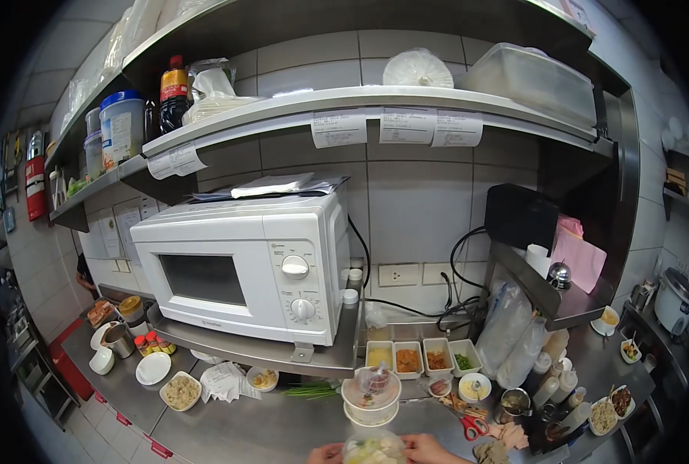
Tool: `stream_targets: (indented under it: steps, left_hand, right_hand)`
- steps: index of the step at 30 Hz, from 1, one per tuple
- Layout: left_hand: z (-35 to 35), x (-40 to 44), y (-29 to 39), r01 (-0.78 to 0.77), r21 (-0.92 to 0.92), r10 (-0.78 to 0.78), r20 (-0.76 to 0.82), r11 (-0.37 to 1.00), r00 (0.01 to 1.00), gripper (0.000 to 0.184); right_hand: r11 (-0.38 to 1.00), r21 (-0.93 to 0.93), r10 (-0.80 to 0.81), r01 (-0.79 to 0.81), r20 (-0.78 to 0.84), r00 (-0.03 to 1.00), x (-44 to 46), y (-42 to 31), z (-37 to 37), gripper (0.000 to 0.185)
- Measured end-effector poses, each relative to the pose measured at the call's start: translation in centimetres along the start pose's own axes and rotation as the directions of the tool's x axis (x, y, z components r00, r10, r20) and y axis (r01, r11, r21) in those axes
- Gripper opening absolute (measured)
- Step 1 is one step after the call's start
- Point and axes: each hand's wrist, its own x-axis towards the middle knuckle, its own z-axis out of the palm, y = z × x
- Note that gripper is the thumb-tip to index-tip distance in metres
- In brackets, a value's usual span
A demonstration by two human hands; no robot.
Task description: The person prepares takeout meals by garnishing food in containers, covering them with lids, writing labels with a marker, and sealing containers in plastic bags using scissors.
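Head view: at the bottom edge, a clear tub (pixel 374 448) of pale and green food sits between the two hands, just in front of the stacked round containers (pixel 371 405) on the steel counter (pixel 244 429). The left hand (pixel 326 454) presses its fingers to one side of the tub and the right hand (pixel 431 448) pinches the opposite side near the rim; the thumbs and the tub's base are cut off, so I cannot tell how firmly it is held or whether it touches the counter. To handle it well, I would press evenly from both sides, since thin plastic would likely flex, and hold it level so nothing slides. The stack stands very near, with a small plastic bag (pixel 376 379) on top, so a forward push could knock it; better to lift clear first. On the right, the red-handled scissors (pixel 474 427) lie near enough to deserve a careful elbow.
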Motion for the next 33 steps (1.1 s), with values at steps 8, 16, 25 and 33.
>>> stream_targets:
  steps: [8,16,25,33]
  left_hand:
    - [9.1,4.8,-5.5,-0.183,-0.015,0.183,0.104,0.983,0.977,0.036]
    - [-8.9,-2.4,31.5,-0.604,0.126,0.232,0.846,0.787,0.479,0.045]
    - [-23.7,9.4,58.4,-0.555,0.832,0.998,-0.029,-0.007,-0.056,0.022]
    - [-25.6,14.5,62.0,-0.367,0.851,0.757,-0.055,0.377,0.651,0.041]
  right_hand:
    - [0.996,-0.024,-0.08,0.081,0.032,0.996,-1.9,6.2,-5.8,0.028]
    - [0.729,-0.205,-0.478,0.653,0.53,0.7,2.6,-27.1,-27.1,0.039]
    - [0.429,-0.85,-0.89,0.307,-0.34,0.304,29.2,-52.8,-35.8,0.036]
    - [0.677,-0.716,-0.42,0.171,-0.184,0.889,28.0,-55.6,-36.8,0.036]
